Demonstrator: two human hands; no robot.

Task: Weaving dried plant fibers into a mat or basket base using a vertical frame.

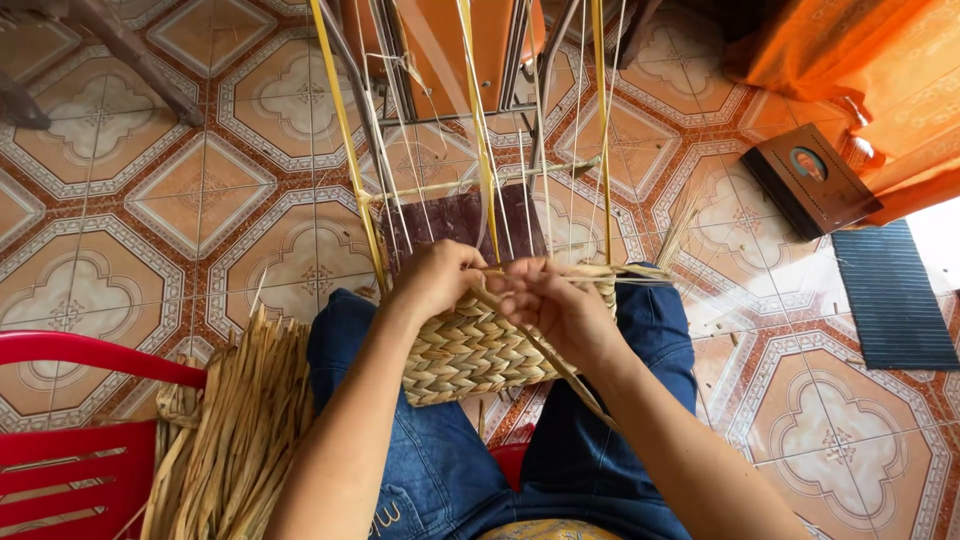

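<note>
Left hand [435, 278] fingers curled shut on basket [470, 350] rim at 12 o'clock; right hand [555, 305] fingers pinched a straw strand [545, 350]; straw bundle [235, 420] at 8 o'clock.

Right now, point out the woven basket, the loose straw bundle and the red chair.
woven basket [470, 350], head view, braided side wall.
loose straw bundle [240, 420], head view, middle of strands.
red chair [80, 352], head view, top rail.

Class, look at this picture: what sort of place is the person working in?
Probably a home used as a craft workspace: patterned floor tiles, a red plastic chair, and a bundle of dried straw beside the half-woven basket.
</note>
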